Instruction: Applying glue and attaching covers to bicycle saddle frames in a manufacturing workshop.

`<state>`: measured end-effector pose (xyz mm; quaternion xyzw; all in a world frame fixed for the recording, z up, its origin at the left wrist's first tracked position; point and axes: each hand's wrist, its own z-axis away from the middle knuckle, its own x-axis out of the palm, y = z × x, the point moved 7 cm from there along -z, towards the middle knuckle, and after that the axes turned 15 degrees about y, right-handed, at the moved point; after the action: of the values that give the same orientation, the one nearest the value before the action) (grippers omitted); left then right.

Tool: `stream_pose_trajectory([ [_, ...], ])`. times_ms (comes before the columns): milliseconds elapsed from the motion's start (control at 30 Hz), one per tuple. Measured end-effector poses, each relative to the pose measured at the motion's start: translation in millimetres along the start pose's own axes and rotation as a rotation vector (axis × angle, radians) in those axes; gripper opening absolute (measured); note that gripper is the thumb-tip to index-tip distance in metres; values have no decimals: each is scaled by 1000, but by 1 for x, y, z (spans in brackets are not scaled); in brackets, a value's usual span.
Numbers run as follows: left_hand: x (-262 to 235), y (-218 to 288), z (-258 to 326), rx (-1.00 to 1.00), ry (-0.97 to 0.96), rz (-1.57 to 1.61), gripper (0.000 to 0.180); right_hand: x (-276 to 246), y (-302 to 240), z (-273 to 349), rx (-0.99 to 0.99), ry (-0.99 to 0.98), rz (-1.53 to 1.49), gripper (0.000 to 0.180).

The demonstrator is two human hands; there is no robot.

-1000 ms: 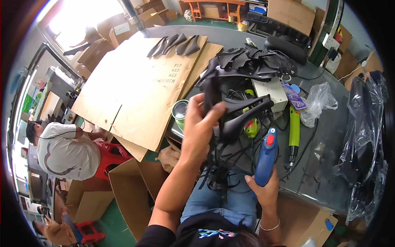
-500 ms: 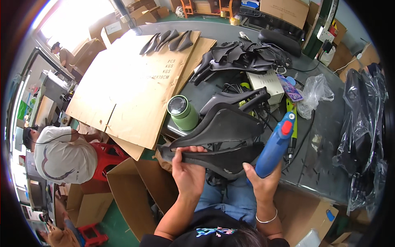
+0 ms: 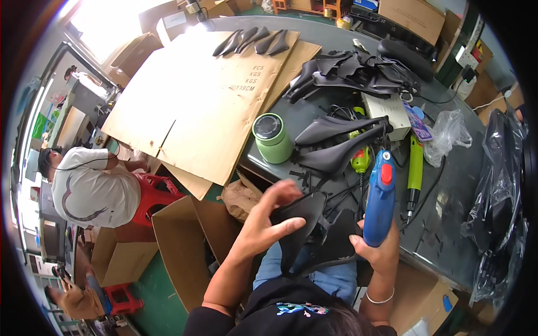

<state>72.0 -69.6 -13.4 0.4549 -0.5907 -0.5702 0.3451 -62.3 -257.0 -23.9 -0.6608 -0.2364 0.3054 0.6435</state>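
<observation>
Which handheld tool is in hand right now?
The blue tool, gripped in the right hand. It's the only blue one; the slim green tool and the green-and-red tool lie on the table.

Left hand (image 3: 261,227) (1 of 2) partly blurred.

Black saddle (image 3: 328,159) blocks hands (image 3: 259,228) ahead; right tabletop (image 3: 453,215) mostly open.

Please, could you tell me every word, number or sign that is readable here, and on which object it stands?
I will not copy wording, only locate it.
Flat cardboard sheet: dark printed lines near its right edge, partly legible.
White box: faint print, too small to read.
Brown carton at the back: print too blurred to read.
</observation>
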Motion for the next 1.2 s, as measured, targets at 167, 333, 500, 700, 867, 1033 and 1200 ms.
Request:
stream_pose_trajectory([
  [167,-11,-27,17,-410,-63,222,25,0,7,1,12,32,-39,52],
  [333,-23,-9,17,-339,310,430,13,10,12,16,63,29,31,53],
  [500,-26,-1,27,-179,482,399,17,48,12,46,-176,-216,385,57],
  [700,-32,11,35,-10,555,258,21,58,0,63,-427,-289,542,57],
  [867,-34,13,39,85,601,181,24,62,-2,67,-416,-326,509,57],
  [1033,-31,15,41,107,584,80,24,62,-8,68,-451,-330,532,56],
  [1200,-28,15,42,108,542,65,24,64,-17,66,-472,-323,444,49],
])
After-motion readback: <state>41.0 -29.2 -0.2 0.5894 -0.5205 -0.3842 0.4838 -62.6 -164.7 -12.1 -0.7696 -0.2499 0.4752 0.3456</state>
